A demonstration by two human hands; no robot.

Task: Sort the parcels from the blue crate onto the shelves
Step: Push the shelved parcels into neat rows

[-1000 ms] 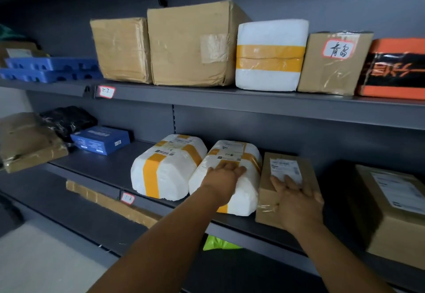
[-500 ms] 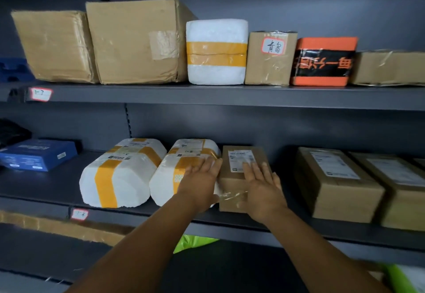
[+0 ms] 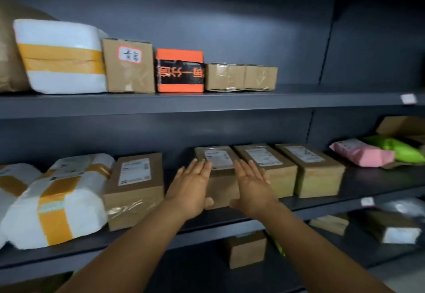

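On the middle shelf [image 3: 317, 207] a brown cardboard box [image 3: 221, 183] with a white label on top stands between my two hands. My left hand [image 3: 190, 189] lies flat against its left side, fingers straight, the thumb at the box's lower front corner. My right hand [image 3: 253, 188] is flat along its right side, fingers straight too. Two similar labelled boxes [image 3: 270, 168] [image 3: 316, 170] stand directly to its right. Another labelled box [image 3: 135, 187] stands to the left across a small gap. The blue crate is not in view.
White foam parcels [image 3: 57, 203] with yellow tape fill the middle shelf's left. The upper shelf holds a white foam parcel [image 3: 59, 58], several brown boxes and an orange-black box [image 3: 179, 71]. Pink [image 3: 361, 153] and green [image 3: 395, 146] bags lie at the right. Small boxes [image 3: 246, 249] sit below.
My view and both hands have shifted right along the middle shelf. The hands have left the box beside the white parcels and now flank the box to its right.
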